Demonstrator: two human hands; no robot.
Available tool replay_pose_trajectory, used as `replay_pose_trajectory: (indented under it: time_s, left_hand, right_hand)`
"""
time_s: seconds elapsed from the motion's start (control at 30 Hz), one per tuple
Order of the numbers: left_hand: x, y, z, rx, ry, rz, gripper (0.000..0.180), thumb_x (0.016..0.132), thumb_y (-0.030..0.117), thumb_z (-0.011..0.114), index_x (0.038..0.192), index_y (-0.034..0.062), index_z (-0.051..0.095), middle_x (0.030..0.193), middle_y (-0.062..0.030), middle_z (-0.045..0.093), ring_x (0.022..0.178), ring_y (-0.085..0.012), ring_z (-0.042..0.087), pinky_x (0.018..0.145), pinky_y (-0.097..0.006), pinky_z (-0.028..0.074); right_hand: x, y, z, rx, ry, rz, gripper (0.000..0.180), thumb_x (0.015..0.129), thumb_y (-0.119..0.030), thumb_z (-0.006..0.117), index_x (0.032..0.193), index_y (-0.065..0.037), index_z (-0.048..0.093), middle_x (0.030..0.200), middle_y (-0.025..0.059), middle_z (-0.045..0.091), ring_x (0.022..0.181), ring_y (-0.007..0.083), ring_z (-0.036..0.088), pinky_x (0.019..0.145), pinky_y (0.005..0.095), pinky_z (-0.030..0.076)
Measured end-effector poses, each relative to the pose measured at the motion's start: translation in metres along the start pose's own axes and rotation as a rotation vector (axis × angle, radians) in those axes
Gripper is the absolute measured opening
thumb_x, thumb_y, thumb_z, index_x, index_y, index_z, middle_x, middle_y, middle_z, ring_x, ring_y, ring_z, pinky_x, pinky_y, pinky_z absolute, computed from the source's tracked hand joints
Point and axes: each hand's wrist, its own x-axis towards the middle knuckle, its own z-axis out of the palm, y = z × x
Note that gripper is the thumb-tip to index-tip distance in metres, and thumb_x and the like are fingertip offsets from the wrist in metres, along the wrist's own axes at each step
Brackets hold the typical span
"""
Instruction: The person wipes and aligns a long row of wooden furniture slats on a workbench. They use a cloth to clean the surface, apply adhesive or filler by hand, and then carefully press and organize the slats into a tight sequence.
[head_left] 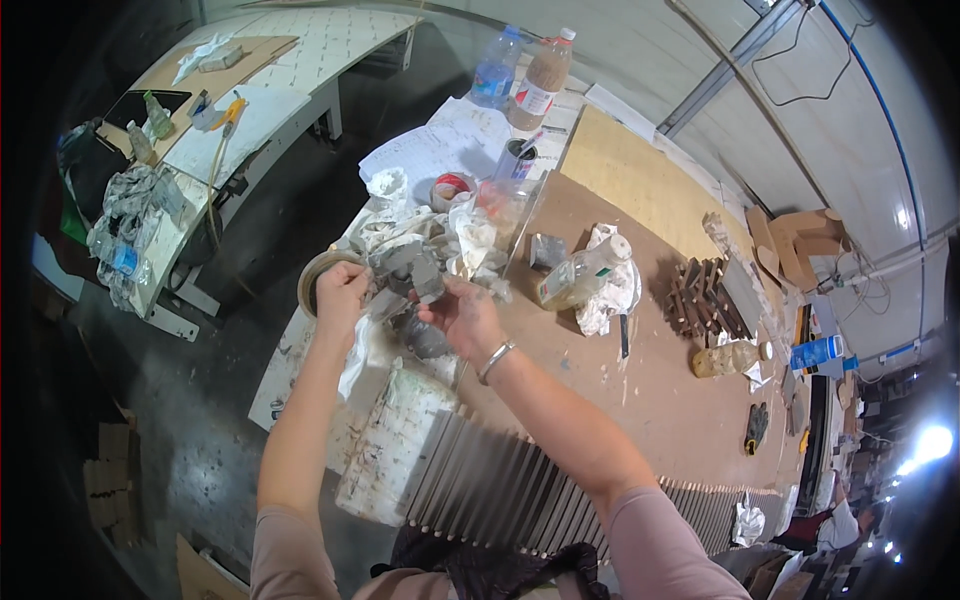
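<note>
My left hand [342, 290] is closed in a pinch, its fingertips against the edge of the pile; what they grip, if anything, is too small to make out. Just behind it stands a brown tape roll [308, 285], partly covered by the hand. My right hand [468, 318], with a silver bracelet at the wrist, pinches a grey, flat, ragged scrap [426, 279] between thumb and fingers. Under and around both hands lies a heap of crumpled white and grey rags or paper [475, 232]. A dark grey rounded lump [428, 338] shows below the right hand.
Dark strips [500, 475] lie in a row along the near edge beside a stained white block [395, 440]. On the brown board [640, 390] are a bottle of pale liquid [580, 278], stacked dark pieces [705, 298] and a glove [756, 428]. Two plastic bottles [540, 80] stand at the back.
</note>
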Motion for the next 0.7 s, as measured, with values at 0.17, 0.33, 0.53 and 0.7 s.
replay_pose_trajectory:
  time_s: [0.17, 0.33, 0.53, 0.7]
  left_hand:
    - [-0.016, -0.007, 0.016, 0.078, 0.023, 0.14, 0.005, 0.093, 0.003, 0.065, 0.089, 0.0008, 0.063, 0.076, 0.0011, 0.06, 0.065, -0.0055, 0.05, 0.059, -0.023, 0.041]
    - [-0.002, -0.021, 0.006, 0.303, 0.209, 0.348, 0.006, 0.096, 0.004, 0.06, 0.09, 0.0029, 0.059, 0.077, 0.0013, 0.057, 0.069, -0.0041, 0.049, 0.061, -0.023, 0.041]
    - [-0.035, -0.002, 0.025, 0.121, 0.062, 0.142, 0.007, 0.096, 0.004, 0.061, 0.09, 0.0022, 0.058, 0.076, 0.0012, 0.056, 0.067, -0.0055, 0.049, 0.061, -0.023, 0.041]
    - [0.004, -0.025, 0.011, 0.282, 0.18, 0.203, 0.009, 0.095, 0.006, 0.062, 0.089, 0.0016, 0.06, 0.073, 0.0004, 0.056, 0.065, -0.0065, 0.048, 0.06, -0.025, 0.041]
  right_hand:
    - [0.0, 0.004, -0.004, 0.048, 0.041, -0.02, 0.028, 0.1, -0.019, 0.048, 0.105, 0.004, 0.064, 0.094, 0.0175, 0.071, 0.073, 0.0233, 0.069, 0.067, 0.0343, 0.061]
    - [-0.01, 0.01, 0.015, 0.056, 0.026, -0.009, 0.025, 0.1, -0.019, 0.05, 0.102, 0.002, 0.064, 0.09, 0.0143, 0.07, 0.076, 0.0232, 0.068, 0.066, 0.0338, 0.061]
    - [-0.006, 0.007, 0.007, 0.108, 0.083, -0.064, 0.018, 0.099, -0.017, 0.053, 0.099, -0.001, 0.062, 0.089, 0.0122, 0.069, 0.075, 0.0232, 0.068, 0.067, 0.0344, 0.061]
    - [-0.015, 0.016, 0.01, 0.083, -0.018, -0.007, 0.016, 0.099, -0.015, 0.052, 0.102, -0.002, 0.061, 0.089, 0.0126, 0.068, 0.074, 0.0235, 0.068, 0.067, 0.0354, 0.062]
